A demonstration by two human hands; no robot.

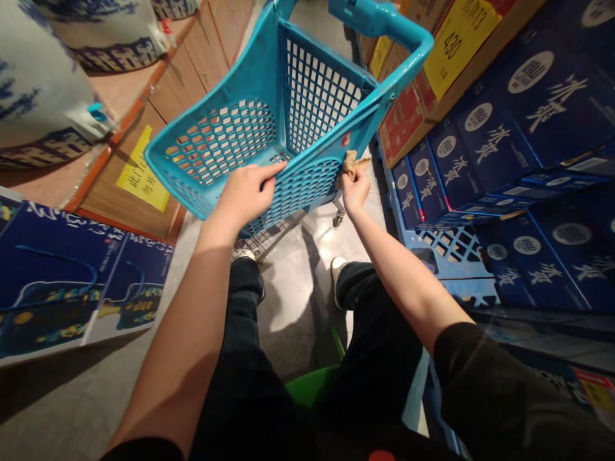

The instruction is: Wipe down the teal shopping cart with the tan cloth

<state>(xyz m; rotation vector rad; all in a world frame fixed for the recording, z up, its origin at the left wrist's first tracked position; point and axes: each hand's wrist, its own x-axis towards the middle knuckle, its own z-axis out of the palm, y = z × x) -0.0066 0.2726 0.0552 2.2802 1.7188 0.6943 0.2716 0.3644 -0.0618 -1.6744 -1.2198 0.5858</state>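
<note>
A blue plastic shopping cart (307, 105) with latticed walls stands in front of me, its basket tilted in the view. My left hand (250, 192) is on the rim of its near side, the index finger stretched along the edge and the other fingers curled. Toward the handle end, my right hand (355, 190) pinches a crumpled tan cloth (354, 165) against the outside of the near wall. A small red mark shows on the cart just above the cloth. How far the left fingers wrap under the rim is partly hidden.
Dark blue cartons (494, 134) are stacked on a blue plastic pallet (451, 246) at the right. Wooden cabinets (189, 70) with white-and-blue sacks (43, 77) line the left. Part of a green seat (312, 386) shows between my legs.
</note>
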